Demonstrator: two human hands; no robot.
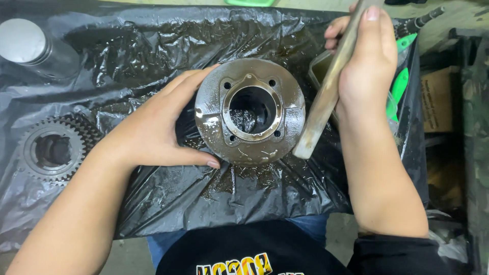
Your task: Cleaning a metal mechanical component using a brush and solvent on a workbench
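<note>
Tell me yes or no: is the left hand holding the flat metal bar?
No: the left hand cups the round engine cylinder, while the right hand grips the flat metal bar.

A round, grimy grey metal cylinder part [250,112] with a central bore and four bolt holes sits on crumpled, oil-smeared black plastic sheeting [153,51]. The left hand [153,127] cups its left side, thumb lying along the lower edge. The right hand [368,61] grips a long flat dull-metal bar [326,91], whose lower end touches the part's right rim. A toothed steel gear [51,151] lies at the far left (well apart), below a smooth grey metal cylinder [23,42].
</note>
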